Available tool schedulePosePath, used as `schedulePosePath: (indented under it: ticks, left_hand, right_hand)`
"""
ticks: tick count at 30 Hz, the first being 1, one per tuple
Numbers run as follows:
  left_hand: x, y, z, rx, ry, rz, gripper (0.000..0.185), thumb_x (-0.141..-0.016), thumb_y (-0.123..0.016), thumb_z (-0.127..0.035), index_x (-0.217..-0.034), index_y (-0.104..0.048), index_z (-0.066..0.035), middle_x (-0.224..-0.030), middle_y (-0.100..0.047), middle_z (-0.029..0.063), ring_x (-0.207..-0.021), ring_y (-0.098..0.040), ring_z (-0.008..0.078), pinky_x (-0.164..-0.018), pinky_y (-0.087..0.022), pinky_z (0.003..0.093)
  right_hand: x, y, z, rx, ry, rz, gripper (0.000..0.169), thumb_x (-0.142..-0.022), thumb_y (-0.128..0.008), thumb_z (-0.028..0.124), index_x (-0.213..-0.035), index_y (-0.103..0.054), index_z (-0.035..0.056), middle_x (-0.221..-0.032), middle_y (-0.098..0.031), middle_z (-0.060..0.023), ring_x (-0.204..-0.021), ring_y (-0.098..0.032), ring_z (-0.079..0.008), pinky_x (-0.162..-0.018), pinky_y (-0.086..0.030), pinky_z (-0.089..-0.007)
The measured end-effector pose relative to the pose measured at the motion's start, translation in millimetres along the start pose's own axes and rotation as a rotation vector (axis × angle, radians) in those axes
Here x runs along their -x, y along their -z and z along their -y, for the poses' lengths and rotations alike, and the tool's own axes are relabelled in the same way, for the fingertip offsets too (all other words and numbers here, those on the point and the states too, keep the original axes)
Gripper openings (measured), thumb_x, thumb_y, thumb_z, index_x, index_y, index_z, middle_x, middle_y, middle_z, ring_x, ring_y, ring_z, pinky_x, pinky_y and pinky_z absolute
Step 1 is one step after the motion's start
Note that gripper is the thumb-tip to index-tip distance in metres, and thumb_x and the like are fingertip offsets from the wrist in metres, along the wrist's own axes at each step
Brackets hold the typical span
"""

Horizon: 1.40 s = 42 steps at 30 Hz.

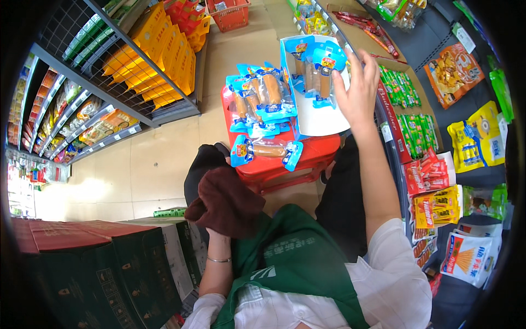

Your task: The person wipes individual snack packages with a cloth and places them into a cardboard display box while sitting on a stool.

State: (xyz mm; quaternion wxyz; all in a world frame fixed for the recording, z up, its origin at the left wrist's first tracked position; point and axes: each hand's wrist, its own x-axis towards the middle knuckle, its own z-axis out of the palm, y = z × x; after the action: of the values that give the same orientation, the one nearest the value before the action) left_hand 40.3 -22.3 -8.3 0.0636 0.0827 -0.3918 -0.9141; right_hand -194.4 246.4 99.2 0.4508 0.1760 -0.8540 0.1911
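My left hand is hidden inside a bunched maroon cloth (228,203); only the wrist, with a bangle, shows below it. At the right side of a blue-and-white display box (320,119), my right hand (358,92) has its thumb towards the inside and its fingers spread along the rim. Several packaged sausages (324,84) stand in the box beside the thumb; whether the hand grips one or the box wall is unclear. More blue sausage packs (263,96) are heaped left of the box. One single pack (267,151) lies across the front edge of the red plastic stool (296,168).
Shelves on the right hold boxes of green-wrapped snacks (415,131) and red and yellow packets (437,207). A wire-sided rack (135,53) with yellow bags is at the upper left. Dark green cartons (102,279) stand lower left. A red basket (230,18) sits on the floor.
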Motion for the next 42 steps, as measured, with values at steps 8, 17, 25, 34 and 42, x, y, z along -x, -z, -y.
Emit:
schedulePosePath:
  ticks: [8, 17, 25, 34, 42]
  left_hand:
    - [30, -26, 11, -0.063, -0.054, -0.034, 0.037, -0.098, -0.04, -0.032, -0.12, -0.049, -0.003, -0.112, -0.057, 0.0085, -0.106, -0.054, 0.0207, -0.093, -0.044, 0.0312]
    - [35, -51, 16, -0.071, -0.121, -0.018, 0.035, -0.098, -0.042, -0.028, -0.122, -0.047, -0.003, -0.114, -0.056, 0.0084, -0.107, -0.054, 0.0197, -0.093, -0.044, 0.031]
    - [45, -58, 24, -0.183, -0.141, 0.015, 0.035, -0.097, -0.044, -0.025, -0.124, -0.046, -0.002, -0.116, -0.056, 0.0083, -0.108, -0.054, 0.0188, -0.094, -0.044, 0.0308]
    - [50, -52, 26, -0.281, -0.168, 0.013, 0.035, -0.097, -0.046, -0.022, -0.125, -0.045, -0.002, -0.118, -0.055, 0.0082, -0.108, -0.054, 0.0178, -0.094, -0.044, 0.0305]
    - [55, -34, 31, -0.128, -0.035, 0.006, 0.036, -0.096, -0.048, -0.019, -0.127, -0.044, -0.001, -0.12, -0.055, 0.0082, -0.109, -0.054, 0.0169, -0.095, -0.044, 0.0303]
  right_hand:
    - [-5, -8, -13, -0.168, 0.062, 0.125, 0.022, -0.077, -0.071, 0.018, -0.089, -0.056, 0.0079, -0.127, -0.052, -0.0138, -0.133, -0.034, -0.0347, -0.11, -0.018, -0.0535]
    - [51, 109, 109, -0.829, 0.051, 0.167, 0.015, -0.079, -0.065, 0.006, -0.09, -0.057, 0.0027, -0.106, -0.062, -0.0162, -0.091, -0.061, -0.0263, -0.079, -0.05, -0.0382]
    - [125, 123, 190, -0.638, 0.344, 0.773, 0.067, -0.081, -0.052, 0.056, -0.123, -0.056, 0.0043, -0.142, -0.041, -0.0075, -0.13, -0.034, -0.0373, -0.093, -0.031, -0.0557]
    - [132, 108, 193, -0.554, 0.239, 0.851, 0.078, -0.086, -0.043, 0.06, -0.136, -0.041, 0.0011, -0.145, -0.036, -0.015, -0.139, -0.02, -0.0391, -0.109, -0.011, -0.0579]
    - [143, 127, 196, -0.98, 0.246, 0.874, 0.06, -0.086, -0.059, 0.036, -0.13, -0.046, -0.0025, -0.138, -0.044, -0.0204, -0.13, -0.039, -0.0351, -0.105, -0.034, -0.0461]
